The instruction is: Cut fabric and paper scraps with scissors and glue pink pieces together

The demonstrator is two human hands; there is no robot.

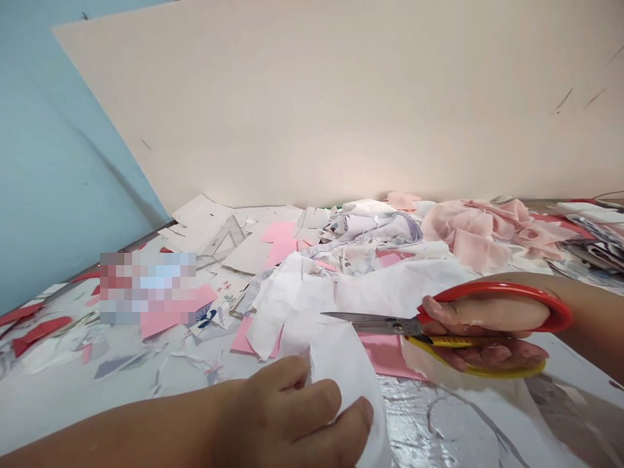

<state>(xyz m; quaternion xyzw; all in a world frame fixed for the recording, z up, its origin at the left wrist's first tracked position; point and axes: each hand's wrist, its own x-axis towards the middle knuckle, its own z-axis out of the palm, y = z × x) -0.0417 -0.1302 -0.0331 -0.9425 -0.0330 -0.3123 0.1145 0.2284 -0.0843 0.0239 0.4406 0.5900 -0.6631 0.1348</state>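
Note:
My right hand point(487, 325) is closed round a pair of scissors point(526, 292) with one red and one yellow handle. Their blades point left and lie over white fabric point(331, 344), with the lower blade partly out of sight. Nearer to me, my left hand point(302, 416) grips the same white cloth, its fingers bent and pressed onto it. A fold of the cloth hangs below the fingertips. Under it, a piece of pink paper or cloth point(390, 356) shows near the blades.
Pale pink fabric point(478, 227) is heaped at the back right, beside crumpled patterned cloth point(370, 227). White paper pieces point(205, 221) and a clear set square point(224, 239) lie at the back left. Red scraps point(41, 335) are strewn on the left. A cream board point(341, 104) stands behind.

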